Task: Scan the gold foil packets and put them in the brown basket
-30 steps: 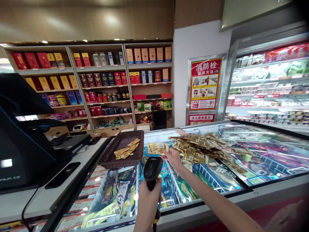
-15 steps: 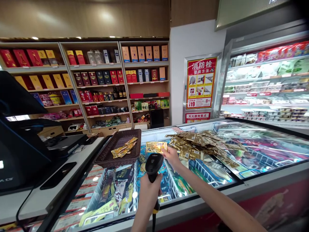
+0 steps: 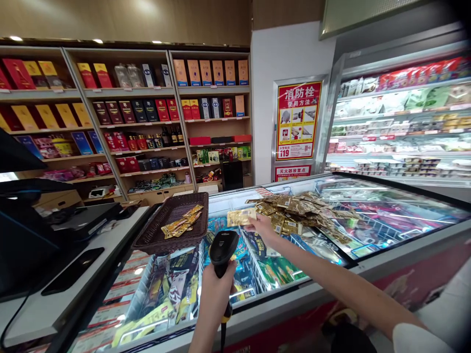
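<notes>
Gold foil packet (image 3: 241,217), flat and rectangular, pinched by your right hand (image 3: 264,230) over the glass-topped freezer (image 3: 287,306); your left hand (image 3: 214,289) has its grip wrapped round the smooth black scanner (image 3: 222,246). Versus the earlier frame, the packet sits farther from the woven brown basket (image 3: 167,246). Crumpled pile (image 3: 294,207) near your right hand; phone (image 3: 72,271) on the desk (image 3: 35,314), left.

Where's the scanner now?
Head view, low, just left of centre: the scanner is in the left hand, right of the basket, below the packet in the right hand.
</notes>
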Motion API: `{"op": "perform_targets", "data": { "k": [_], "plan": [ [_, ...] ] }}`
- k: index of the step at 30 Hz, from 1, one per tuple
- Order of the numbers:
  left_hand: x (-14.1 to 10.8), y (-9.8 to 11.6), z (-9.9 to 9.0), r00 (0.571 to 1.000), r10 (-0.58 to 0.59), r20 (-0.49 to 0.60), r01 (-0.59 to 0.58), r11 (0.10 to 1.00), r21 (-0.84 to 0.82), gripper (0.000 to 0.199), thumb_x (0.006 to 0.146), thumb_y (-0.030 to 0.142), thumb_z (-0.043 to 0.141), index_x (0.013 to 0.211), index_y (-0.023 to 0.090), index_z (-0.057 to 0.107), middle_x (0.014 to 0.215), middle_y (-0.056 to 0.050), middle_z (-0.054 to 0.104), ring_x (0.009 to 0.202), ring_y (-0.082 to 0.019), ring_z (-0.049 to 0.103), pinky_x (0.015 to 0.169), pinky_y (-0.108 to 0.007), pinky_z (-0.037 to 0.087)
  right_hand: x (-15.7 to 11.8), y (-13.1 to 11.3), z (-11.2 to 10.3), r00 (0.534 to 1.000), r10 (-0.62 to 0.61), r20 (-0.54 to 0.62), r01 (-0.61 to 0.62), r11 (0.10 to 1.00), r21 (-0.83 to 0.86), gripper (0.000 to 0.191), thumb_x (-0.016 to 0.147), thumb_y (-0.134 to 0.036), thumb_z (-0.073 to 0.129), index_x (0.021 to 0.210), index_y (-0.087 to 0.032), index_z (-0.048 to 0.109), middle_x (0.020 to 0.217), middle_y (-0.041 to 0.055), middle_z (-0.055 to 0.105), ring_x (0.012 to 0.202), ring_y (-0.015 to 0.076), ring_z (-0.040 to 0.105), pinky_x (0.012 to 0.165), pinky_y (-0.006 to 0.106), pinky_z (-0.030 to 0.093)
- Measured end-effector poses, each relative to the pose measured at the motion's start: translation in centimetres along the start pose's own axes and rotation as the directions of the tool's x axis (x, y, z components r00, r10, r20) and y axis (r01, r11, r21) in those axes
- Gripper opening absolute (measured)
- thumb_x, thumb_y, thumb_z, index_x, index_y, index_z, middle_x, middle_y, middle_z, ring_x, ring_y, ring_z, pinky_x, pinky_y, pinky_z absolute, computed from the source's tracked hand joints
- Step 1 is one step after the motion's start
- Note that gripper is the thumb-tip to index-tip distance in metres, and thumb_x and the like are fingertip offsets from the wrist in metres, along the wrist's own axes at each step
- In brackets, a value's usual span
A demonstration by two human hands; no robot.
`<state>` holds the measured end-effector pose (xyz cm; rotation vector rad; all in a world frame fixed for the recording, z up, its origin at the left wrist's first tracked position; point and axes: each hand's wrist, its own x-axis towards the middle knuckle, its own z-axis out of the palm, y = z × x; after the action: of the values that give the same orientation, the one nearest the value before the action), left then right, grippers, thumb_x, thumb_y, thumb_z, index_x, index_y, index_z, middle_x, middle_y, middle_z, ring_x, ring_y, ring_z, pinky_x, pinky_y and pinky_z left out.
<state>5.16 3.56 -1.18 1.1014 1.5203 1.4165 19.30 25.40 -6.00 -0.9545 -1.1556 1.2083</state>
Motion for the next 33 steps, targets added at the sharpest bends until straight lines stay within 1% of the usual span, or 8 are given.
{"op": "perform_targets", "data": {
  "k": [4, 6, 9, 12, 17, 23, 29, 33],
  "plan": [
    [-0.4, 0.6, -1.2, 1.000, -0.018, 0.011, 0.018, 0.999, -0.045, 0.042, 0.074, 0.055, 0.074, 0.062, 0.021, 0.052, 0.049, 0.002, 0.049, 0.044, -0.014, 0.051, 0.049, -0.027, 0.040, 4.3, -3.5, -3.3, 0.976, 0.051, -0.214, -0.037, 0.997, 0.066, 0.032, 0.103, -0.036, 0.065, 0.129, -0.018, 0.064, 0.125, 0.0101, 0.068, 0.101, 0.0225, 0.070, 0.083, 0.041, 0.063],
    [-0.5, 0.8, -1.5, 1.000, -0.024, 0.009, 0.025, 0.997, -0.067, 0.043, 0.074, 0.055, 0.075, 0.062, 0.021, 0.052, 0.050, 0.003, 0.049, 0.044, -0.014, 0.050, 0.050, -0.026, 0.040, 5.5, -4.5, -4.6, 0.960, 0.083, -0.267, -0.065, 0.995, 0.076, 0.033, 0.103, -0.036, 0.065, 0.130, -0.017, 0.064, 0.127, 0.0106, 0.067, 0.102, 0.0232, 0.070, 0.084, 0.041, 0.063],
    [-0.3, 0.5, -1.7, 0.999, -0.037, 0.005, 0.038, 0.996, -0.085, 0.044, 0.073, 0.056, 0.076, 0.061, 0.020, 0.054, 0.050, 0.002, 0.050, 0.044, -0.014, 0.049, 0.048, -0.026, 0.038, 5.0, -3.8, -5.0, 0.958, 0.178, -0.226, -0.169, 0.984, 0.058, 0.033, 0.102, -0.035, 0.067, 0.129, -0.017, 0.064, 0.125, 0.0101, 0.068, 0.101, 0.0228, 0.070, 0.083, 0.041, 0.063],
    [0.1, -0.4, -2.1, 0.998, -0.057, 0.017, 0.058, 0.992, -0.114, 0.046, 0.072, 0.059, 0.077, 0.061, 0.019, 0.055, 0.050, 0.001, 0.050, 0.044, -0.014, 0.048, 0.046, -0.026, 0.037, 2.9, -1.3, -3.4, 0.956, 0.279, -0.091, -0.281, 0.960, -0.005, 0.032, 0.102, -0.034, 0.067, 0.128, -0.016, 0.065, 0.124, 0.0098, 0.068, 0.101, 0.0228, 0.071, 0.085, 0.042, 0.062],
    [0.3, -1.3, -3.8, 0.999, -0.040, -0.008, 0.038, 0.988, -0.150, 0.044, 0.072, 0.057, 0.079, 0.075, 0.017, 0.062, 0.050, 0.004, 0.050, 0.043, -0.013, 0.048, 0.047, -0.026, 0.038, 1.7, 1.1, 2.1, 0.939, 0.321, 0.125, -0.299, 0.939, -0.167, 0.031, 0.102, -0.034, 0.067, 0.127, -0.016, 0.065, 0.123, 0.0096, 0.069, 0.100, 0.0227, 0.071, 0.085, 0.042, 0.062],
    [-0.1, -1.2, -6.1, 0.994, -0.079, -0.081, 0.066, 0.987, -0.149, 0.039, 0.071, 0.050, 0.080, 0.081, 0.015, 0.066, 0.049, 0.003, 0.052, 0.044, -0.012, 0.049, 0.048, -0.024, 0.038, 4.1, 1.0, 12.8, 0.890, 0.200, 0.409, -0.040, 0.930, -0.366, 0.029, 0.103, -0.035, 0.066, 0.124, -0.016, 0.067, 0.119, 0.0088, 0.071, 0.097, 0.0212, 0.072, 0.083, 0.040, 0.063],
    [0.1, -1.7, -7.9, 0.974, -0.119, -0.193, 0.068, 0.965, -0.254, 0.047, 0.066, 0.052, 0.085, 0.087, 0.013, 0.070, 0.050, 0.004, 0.050, 0.044, -0.011, 0.047, 0.047, -0.024, 0.038, 6.2, 2.2, 23.7, 0.736, 0.119, 0.666, 0.374, 0.749, -0.547, 0.028, 0.101, -0.034, 0.068, 0.123, -0.017, 0.068, 0.128, 0.0093, 0.068, 0.111, 0.0263, 0.069, 0.094, 0.047, 0.059],
    [0.3, -3.0, -9.1, 0.956, -0.147, -0.254, 0.090, 0.971, -0.223, 0.048, 0.068, 0.055, 0.082, 0.089, 0.013, 0.071, 0.050, 0.003, 0.051, 0.044, -0.012, 0.047, 0.047, -0.025, 0.039, 6.4, 4.3, 27.6, 0.631, 0.171, 0.757, 0.553, 0.585, -0.593, 0.037, 0.100, -0.035, 0.069, 0.132, -0.017, 0.064, 0.136, 0.0115, 0.064, 0.118, 0.0287, 0.066, 0.098, 0.051, 0.057]
  ]
}}
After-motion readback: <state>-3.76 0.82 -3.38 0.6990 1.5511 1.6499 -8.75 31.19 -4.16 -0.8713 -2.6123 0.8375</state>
